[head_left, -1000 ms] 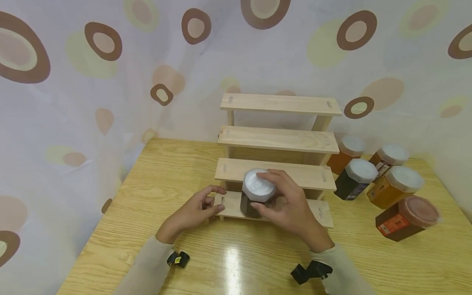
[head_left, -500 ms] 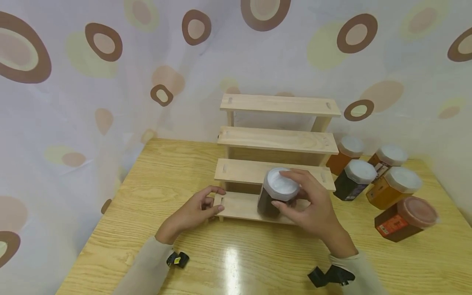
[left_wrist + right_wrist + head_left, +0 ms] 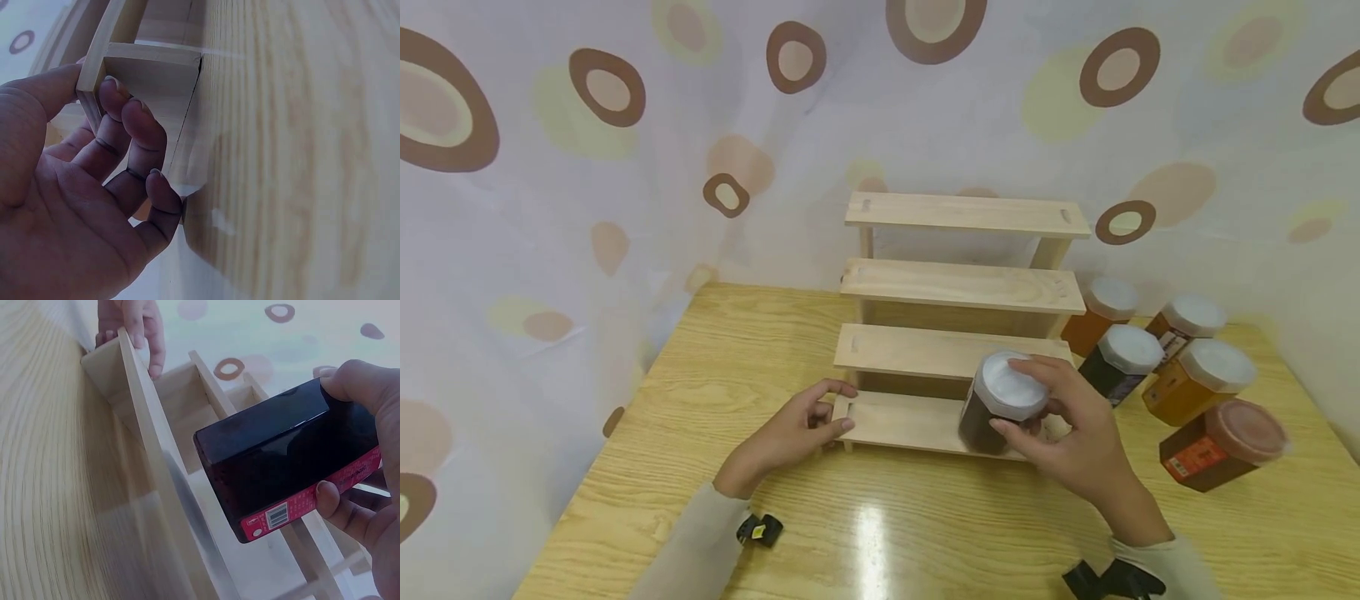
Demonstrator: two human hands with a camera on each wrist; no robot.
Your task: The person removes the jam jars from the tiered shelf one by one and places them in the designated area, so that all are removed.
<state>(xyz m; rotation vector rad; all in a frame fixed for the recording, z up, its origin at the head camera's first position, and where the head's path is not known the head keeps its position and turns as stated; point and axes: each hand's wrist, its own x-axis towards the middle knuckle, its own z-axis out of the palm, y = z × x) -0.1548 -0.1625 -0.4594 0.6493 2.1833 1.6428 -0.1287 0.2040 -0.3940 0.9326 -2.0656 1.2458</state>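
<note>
A wooden four-step shelf [image 3: 917,354] stands on the table. My left hand [image 3: 801,425] grips the left end of its lowest board [image 3: 898,421]; in the left wrist view, thumb and fingers lie on either side of the board's end. With my right hand [image 3: 1071,433] I hold a dark jar [image 3: 985,421] with a whitish octagonal lid by its upper part, over the right half of that lowest board. In the right wrist view the jar [image 3: 275,456] shows a red label with a barcode, and its base appears raised off the board.
Right of the shelf stand several more lidded jars: an orange one [image 3: 1086,333], a dark one [image 3: 1105,375], an amber one [image 3: 1183,392] and a label-bearing one behind. Nearest is a red-brown jar [image 3: 1202,454]. A patterned cloth [image 3: 970,100] hangs behind the table [image 3: 760,333].
My right hand has carried the dark jar rightward along the lowest board, from left of its middle to its right half. The left hand has stayed at the board's left end.
</note>
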